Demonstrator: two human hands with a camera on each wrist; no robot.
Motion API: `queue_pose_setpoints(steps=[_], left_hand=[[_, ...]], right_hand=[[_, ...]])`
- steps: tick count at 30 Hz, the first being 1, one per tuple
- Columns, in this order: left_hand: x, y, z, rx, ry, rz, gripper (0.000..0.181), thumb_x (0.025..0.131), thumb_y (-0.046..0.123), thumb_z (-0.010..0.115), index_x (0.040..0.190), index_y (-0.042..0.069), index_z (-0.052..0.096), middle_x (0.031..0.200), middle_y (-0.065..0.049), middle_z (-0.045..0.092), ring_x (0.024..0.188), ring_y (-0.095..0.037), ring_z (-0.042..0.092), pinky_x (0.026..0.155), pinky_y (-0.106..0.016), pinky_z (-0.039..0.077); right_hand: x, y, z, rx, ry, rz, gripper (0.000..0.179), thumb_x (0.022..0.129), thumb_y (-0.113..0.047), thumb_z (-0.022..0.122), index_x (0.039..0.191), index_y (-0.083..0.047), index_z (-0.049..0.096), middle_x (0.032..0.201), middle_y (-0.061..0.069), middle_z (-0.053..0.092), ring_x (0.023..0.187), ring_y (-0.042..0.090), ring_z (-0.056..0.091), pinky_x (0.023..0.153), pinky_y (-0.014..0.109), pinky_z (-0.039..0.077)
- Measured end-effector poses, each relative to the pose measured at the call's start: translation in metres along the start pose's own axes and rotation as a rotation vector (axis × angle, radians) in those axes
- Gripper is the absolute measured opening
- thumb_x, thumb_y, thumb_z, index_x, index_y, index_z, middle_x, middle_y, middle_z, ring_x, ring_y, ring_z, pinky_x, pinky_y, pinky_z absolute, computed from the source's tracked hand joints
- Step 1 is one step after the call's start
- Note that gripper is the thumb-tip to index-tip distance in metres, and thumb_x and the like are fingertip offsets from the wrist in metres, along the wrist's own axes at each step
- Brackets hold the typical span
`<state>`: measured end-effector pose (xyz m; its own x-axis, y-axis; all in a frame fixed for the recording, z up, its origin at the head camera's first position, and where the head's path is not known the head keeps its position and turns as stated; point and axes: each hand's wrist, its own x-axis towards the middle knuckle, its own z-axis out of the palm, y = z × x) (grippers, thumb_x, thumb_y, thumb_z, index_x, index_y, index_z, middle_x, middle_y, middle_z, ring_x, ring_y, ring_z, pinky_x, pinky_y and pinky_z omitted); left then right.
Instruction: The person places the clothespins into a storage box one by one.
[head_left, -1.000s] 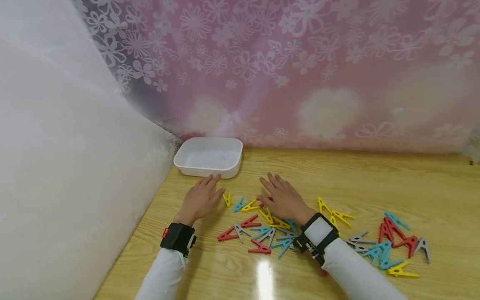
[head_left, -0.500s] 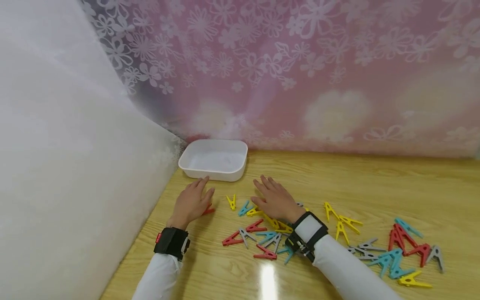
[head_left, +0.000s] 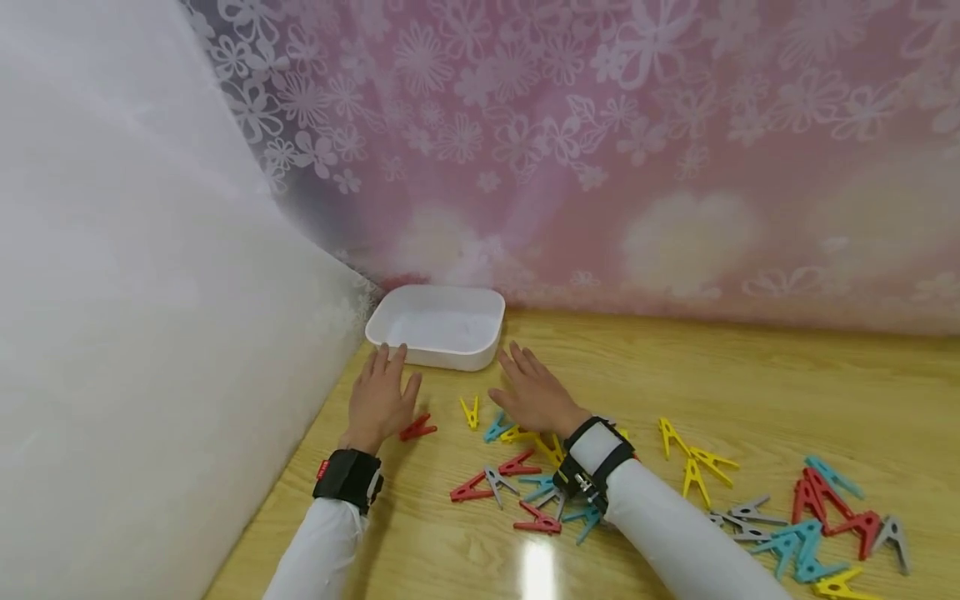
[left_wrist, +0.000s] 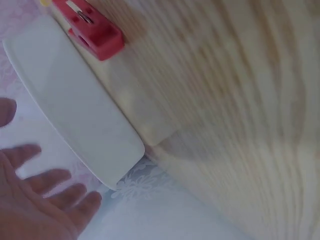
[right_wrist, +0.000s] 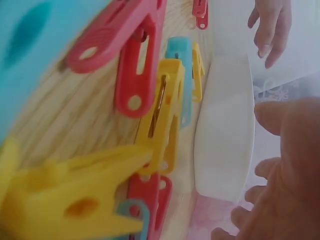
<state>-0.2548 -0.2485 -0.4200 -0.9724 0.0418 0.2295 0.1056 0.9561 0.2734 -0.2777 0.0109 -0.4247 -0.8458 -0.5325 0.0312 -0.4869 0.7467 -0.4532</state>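
The left hand [head_left: 377,403], spread and empty, is hovering just left of a red clothespin [head_left: 412,432], nearer it than the spread right hand [head_left: 536,398], with a white tub [head_left: 444,358] lying just beyond.

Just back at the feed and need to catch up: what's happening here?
A person's left hand and right hand hold nothing; both reach out, fingers extended, near a shallow white rectangular plastic tub. V-shaped plastic clothespins in red, yellow, blue and grey lie scattered on the yellowish wood-grain table. One red clothespin lies beside the left hand.
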Motion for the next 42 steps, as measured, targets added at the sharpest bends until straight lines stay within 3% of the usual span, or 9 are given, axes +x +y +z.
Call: queue_pose_setpoints(steps=[7, 13, 16, 20, 26, 33, 42], left_hand=[[0.007, -0.007, 0.003, 0.03, 0.012, 0.003, 0.059, 0.1, 0.036, 0.047, 0.148, 0.006, 0.032, 0.151, -0.026, 0.024, 0.137, -0.044, 0.022, 0.102, -0.06, 0.029], [0.01, -0.008, 0.004, 0.016, 0.063, 0.011, 0.058, 0.098, 0.033, 0.051, 0.148, 0.006, 0.034, 0.15, -0.025, 0.026, 0.136, -0.043, 0.025, 0.101, -0.06, 0.03], [0.01, -0.01, 0.005, 0.016, 0.062, 0.025, 0.057, 0.098, 0.032, 0.052, 0.147, 0.007, 0.036, 0.149, -0.025, 0.027, 0.135, -0.044, 0.025, 0.101, -0.06, 0.03], [0.015, -0.01, 0.004, 0.024, 0.014, 0.036, 0.058, 0.098, 0.032, 0.051, 0.149, 0.009, 0.033, 0.151, -0.025, 0.023, 0.137, -0.045, 0.021, 0.102, -0.061, 0.028], [0.018, -0.011, 0.003, 0.047, -0.077, 0.039, 0.059, 0.098, 0.035, 0.051, 0.149, 0.01, 0.033, 0.153, -0.024, 0.021, 0.139, -0.045, 0.014, 0.104, -0.062, 0.023], [0.015, -0.006, 0.011, 0.04, -0.078, 0.085, 0.058, 0.098, 0.033, 0.052, 0.148, 0.009, 0.034, 0.152, -0.023, 0.023, 0.14, -0.043, 0.015, 0.106, -0.06, 0.021], [0.015, 0.013, 0.014, 0.047, -0.11, 0.122, 0.058, 0.099, 0.036, 0.05, 0.15, 0.014, 0.033, 0.154, -0.019, 0.021, 0.142, -0.038, 0.011, 0.11, -0.056, 0.014]], right_hand=[[0.013, -0.004, 0.007, -0.017, 0.057, -0.04, 0.067, 0.102, -0.036, 0.043, 0.151, -0.001, 0.014, 0.156, 0.023, 0.007, 0.142, 0.037, 0.005, 0.112, 0.048, 0.011], [0.024, -0.006, 0.009, -0.025, 0.064, -0.1, 0.065, 0.102, -0.034, 0.043, 0.151, 0.001, 0.016, 0.156, 0.023, 0.007, 0.143, 0.035, 0.003, 0.113, 0.047, 0.009], [0.026, -0.008, 0.009, -0.055, 0.058, -0.085, 0.065, 0.102, -0.034, 0.043, 0.151, 0.0, 0.017, 0.156, 0.022, 0.008, 0.143, 0.035, 0.005, 0.113, 0.046, 0.01], [0.027, -0.009, 0.007, -0.059, 0.041, -0.041, 0.065, 0.102, -0.035, 0.043, 0.151, -0.002, 0.016, 0.157, 0.019, 0.006, 0.143, 0.034, 0.005, 0.113, 0.046, 0.01], [0.028, -0.011, 0.007, -0.056, 0.03, -0.057, 0.064, 0.102, -0.034, 0.043, 0.152, -0.003, 0.016, 0.157, 0.019, 0.006, 0.143, 0.033, 0.004, 0.113, 0.046, 0.01], [0.019, -0.008, 0.005, -0.074, 0.046, -0.034, 0.064, 0.102, -0.034, 0.045, 0.151, -0.003, 0.019, 0.156, 0.02, 0.008, 0.142, 0.037, 0.01, 0.112, 0.048, 0.014], [0.003, 0.007, -0.005, -0.072, 0.056, -0.002, 0.064, 0.102, -0.034, 0.045, 0.151, -0.003, 0.02, 0.156, 0.02, 0.009, 0.141, 0.04, 0.012, 0.11, 0.052, 0.016]])
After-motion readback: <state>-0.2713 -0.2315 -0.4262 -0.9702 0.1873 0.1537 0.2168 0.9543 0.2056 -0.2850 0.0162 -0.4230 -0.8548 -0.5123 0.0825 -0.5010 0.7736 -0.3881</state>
